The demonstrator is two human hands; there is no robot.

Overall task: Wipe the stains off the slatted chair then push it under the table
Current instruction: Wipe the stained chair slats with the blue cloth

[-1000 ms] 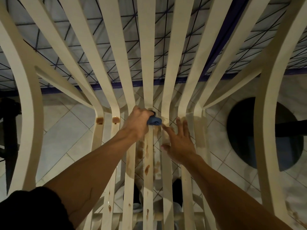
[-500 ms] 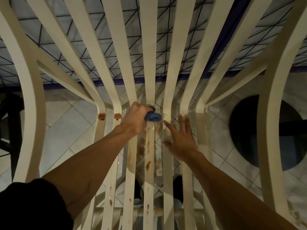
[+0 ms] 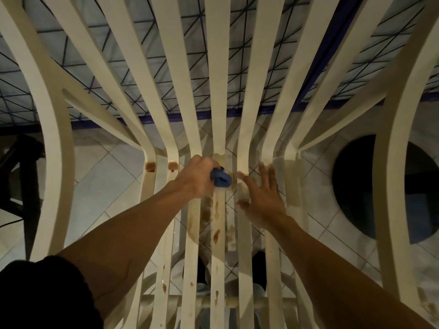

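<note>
left hand (image 3: 198,178) grips blue cloth (image 3: 221,179) on slatted chair (image 3: 218,129) centre slat | right hand (image 3: 261,198) fingers spread, resting on slats beside | brown stains (image 3: 216,235) below cloth

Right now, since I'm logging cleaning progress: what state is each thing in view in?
slatted chair: stained, wiping not finished.
stains: brown, spotted along the middle seat slats.
blue cloth: bunched up, pressed against a middle slat.
left hand: grips the blue cloth.
right hand: open, fingers spread over the slats.
</note>
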